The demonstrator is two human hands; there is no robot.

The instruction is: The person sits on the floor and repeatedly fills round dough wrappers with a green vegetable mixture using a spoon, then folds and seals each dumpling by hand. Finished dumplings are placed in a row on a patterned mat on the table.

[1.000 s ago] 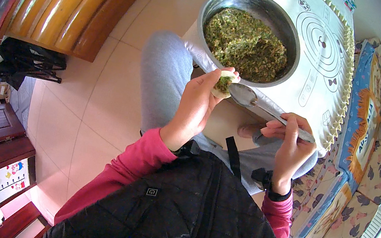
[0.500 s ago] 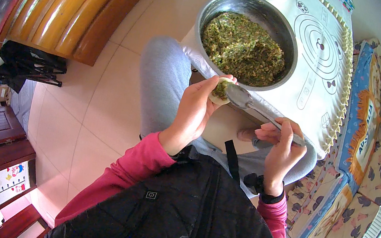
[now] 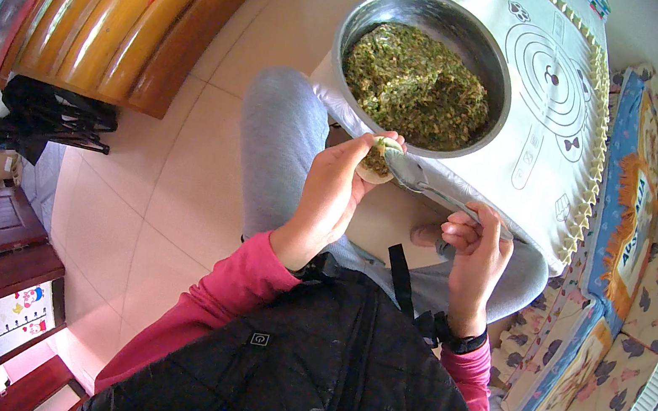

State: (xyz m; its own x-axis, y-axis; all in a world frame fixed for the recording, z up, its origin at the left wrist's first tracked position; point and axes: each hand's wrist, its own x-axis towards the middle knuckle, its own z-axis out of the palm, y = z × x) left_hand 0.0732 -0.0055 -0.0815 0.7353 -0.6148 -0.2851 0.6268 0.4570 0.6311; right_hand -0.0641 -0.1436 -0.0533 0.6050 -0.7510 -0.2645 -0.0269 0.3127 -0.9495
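So that chopped green filling (image 3: 375,161) sits cupped, presumably, your half-curled left hand (image 3: 330,195) holds the pale round dough wrapper (image 3: 372,177) near the round grey metal bowl (image 3: 483,48), your right hand (image 3: 475,266) closed around the slim silver metal spoon (image 3: 407,171).

The table (image 3: 326,96), at far right, carries a white printed mat (image 3: 553,158); a metal bowl (image 3: 475,36) sits on its left side.

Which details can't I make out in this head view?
All in the head view:
Underside of the dough wrapper: hidden by the left hand.
Part of the spoon handle: covered by the right hand.
Floor of the metal bowl: under green filling.
White mat: cut off by the top edge.
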